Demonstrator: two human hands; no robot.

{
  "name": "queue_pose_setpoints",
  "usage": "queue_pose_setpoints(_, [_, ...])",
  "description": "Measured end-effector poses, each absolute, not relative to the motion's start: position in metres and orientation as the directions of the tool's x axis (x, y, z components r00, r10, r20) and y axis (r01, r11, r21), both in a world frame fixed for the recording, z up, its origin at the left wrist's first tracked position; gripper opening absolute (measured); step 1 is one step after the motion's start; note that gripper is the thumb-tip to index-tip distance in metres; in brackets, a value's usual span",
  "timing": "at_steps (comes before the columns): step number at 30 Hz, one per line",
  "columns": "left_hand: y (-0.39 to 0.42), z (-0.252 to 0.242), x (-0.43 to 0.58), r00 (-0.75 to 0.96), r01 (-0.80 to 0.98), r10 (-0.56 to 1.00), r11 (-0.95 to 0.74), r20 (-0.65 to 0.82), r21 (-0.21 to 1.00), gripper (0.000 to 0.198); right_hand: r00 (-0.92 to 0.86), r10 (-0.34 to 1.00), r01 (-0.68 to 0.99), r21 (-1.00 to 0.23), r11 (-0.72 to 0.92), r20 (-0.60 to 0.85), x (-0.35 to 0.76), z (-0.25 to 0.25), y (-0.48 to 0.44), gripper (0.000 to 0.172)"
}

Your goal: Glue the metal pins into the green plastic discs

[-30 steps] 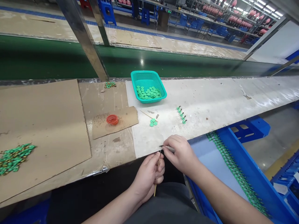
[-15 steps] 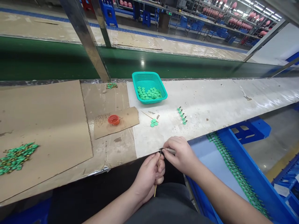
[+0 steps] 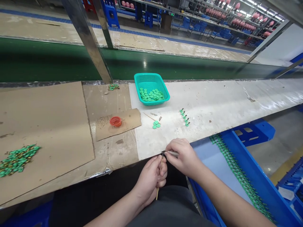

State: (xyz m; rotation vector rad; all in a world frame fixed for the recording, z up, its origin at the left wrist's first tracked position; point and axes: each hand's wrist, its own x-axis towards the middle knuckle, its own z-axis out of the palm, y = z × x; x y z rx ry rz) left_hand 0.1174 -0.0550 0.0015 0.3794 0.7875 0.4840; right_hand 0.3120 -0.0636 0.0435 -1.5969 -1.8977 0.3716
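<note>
Head view. Your left hand is closed around a thin stick, its lower end jutting below the fist. Your right hand pinches a grey-handled tool, dark tip at the stick's upper end; contact there too small to confirm. Beyond both hands on the tabletop: loose green discs, then a teal basket. Beyond the right hand: stemmed green pieces. Left of the hands: red cup. Your right forearm covers part of the blue bin, which the frame cuts off. Left fingers hide the stick's middle.
</note>
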Motion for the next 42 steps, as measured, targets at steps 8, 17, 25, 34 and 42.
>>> queue_pose_setpoints(8, [-0.0546,0.0009,0.117,0.612,-0.263,0.538,0.83,-0.579,0.492,0.038,-0.046,0.958,0.765,-0.607,0.216,0.283,0.3117,0.0437,-0.0629,0.02])
queue_pose_setpoints(17, [-0.0539,0.0071,0.1159,0.605,-0.282,0.554,0.82,-0.572,0.497,0.035,0.018,0.96,0.744,-0.645,0.174,0.279,0.315,0.0459,-0.065,0.019])
queue_pose_setpoints(25, [-0.0549,0.0054,0.1167,0.603,-0.289,0.566,0.812,-0.563,0.507,0.033,-0.007,0.96,0.766,-0.616,0.186,0.281,0.3118,0.0447,-0.0641,0.02])
queue_pose_setpoints(34, [-0.0559,0.0035,0.1167,0.58,-0.298,0.586,0.799,-0.566,0.521,0.03,-0.019,0.959,0.777,-0.6,0.192,0.282,0.3113,0.0456,-0.0649,0.022])
queue_pose_setpoints(42, [-0.0552,0.0056,0.1164,0.578,-0.286,0.596,0.788,-0.558,0.545,0.033,-0.045,0.953,0.789,-0.574,0.219,0.301,0.3105,0.0435,-0.066,0.023])
